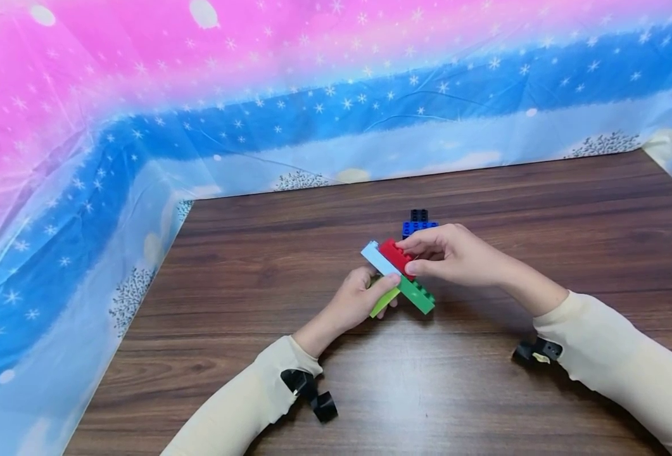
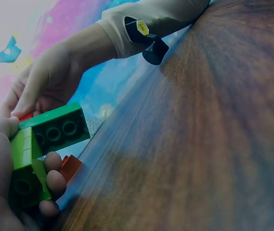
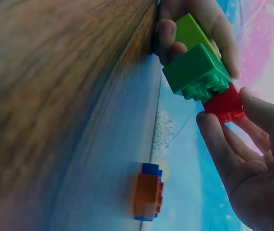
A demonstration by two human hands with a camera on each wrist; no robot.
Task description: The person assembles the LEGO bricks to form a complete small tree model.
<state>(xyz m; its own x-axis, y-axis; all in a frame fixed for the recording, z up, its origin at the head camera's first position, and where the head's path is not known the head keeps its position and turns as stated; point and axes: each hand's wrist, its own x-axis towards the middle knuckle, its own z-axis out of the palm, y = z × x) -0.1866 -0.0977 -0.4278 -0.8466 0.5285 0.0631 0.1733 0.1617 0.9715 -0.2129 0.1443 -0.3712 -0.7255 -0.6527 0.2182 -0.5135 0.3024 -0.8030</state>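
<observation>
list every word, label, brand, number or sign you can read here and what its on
Nothing can be read for certain.
Yellow sticker on the black plastic device at the right cream cloth sleeve: dark marks, too small and blurred to read.
Red plastic brick, dark green plastic brick: none visible.

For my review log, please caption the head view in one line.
Left hand holds joined toy bricks; right hand pinches a red brick against them.

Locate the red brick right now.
In the head view, the red brick is just right of centre, against the light-blue brick, next to the green brick, pinched by the right hand.
</observation>
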